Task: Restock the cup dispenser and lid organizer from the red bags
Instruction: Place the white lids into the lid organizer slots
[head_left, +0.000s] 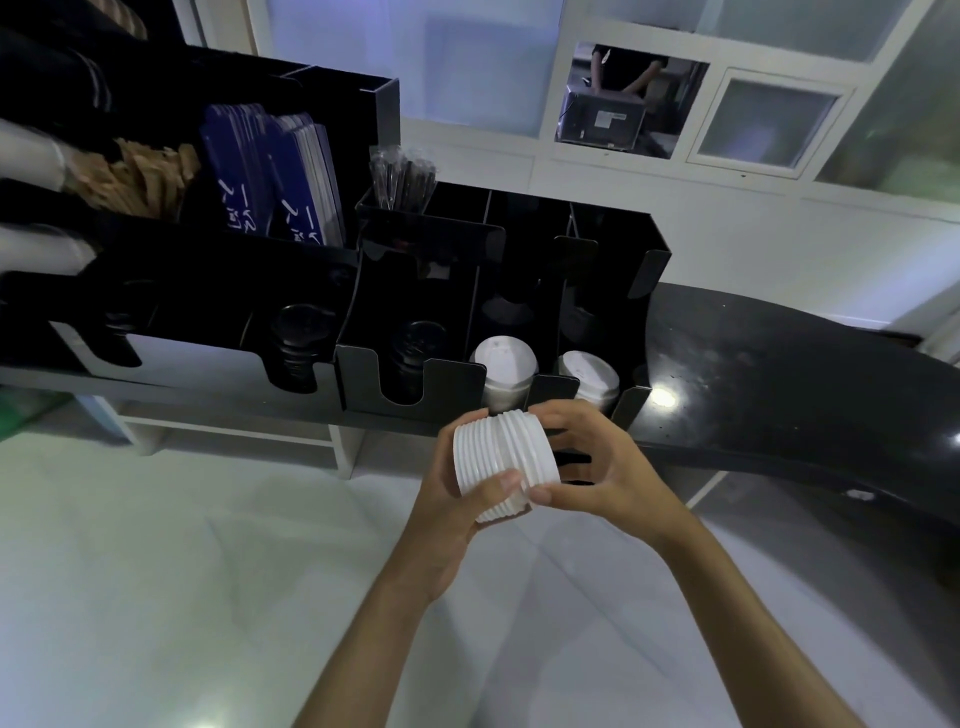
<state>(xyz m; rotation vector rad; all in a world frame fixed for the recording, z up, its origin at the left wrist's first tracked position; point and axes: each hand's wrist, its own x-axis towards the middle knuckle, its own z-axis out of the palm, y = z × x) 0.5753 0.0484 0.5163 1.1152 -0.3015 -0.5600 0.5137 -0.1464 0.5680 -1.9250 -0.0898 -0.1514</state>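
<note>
You hold a lid stack (498, 465) on its side between both hands, just in front of the counter's (769, 374) near edge. Your left hand (457, 499) cups it from below, thumb curled over the ridged rims; your right hand (582, 467) wraps its right end, fingers bent over the top and thumb pressing beneath.

Just beyond, at the near edge, the organizer (457, 379) shows its notched front. Its two right slots each hold white lids (504, 358), with another pile (589, 371) beside them. The slots to the left hold dark lids (298, 332), though how many is hard to tell in the shadow.

Farther back stand straws (400, 176), blue packets (280, 176) and brown sticks (140, 176). White cups (31, 156) jut out at the left edge.
</note>
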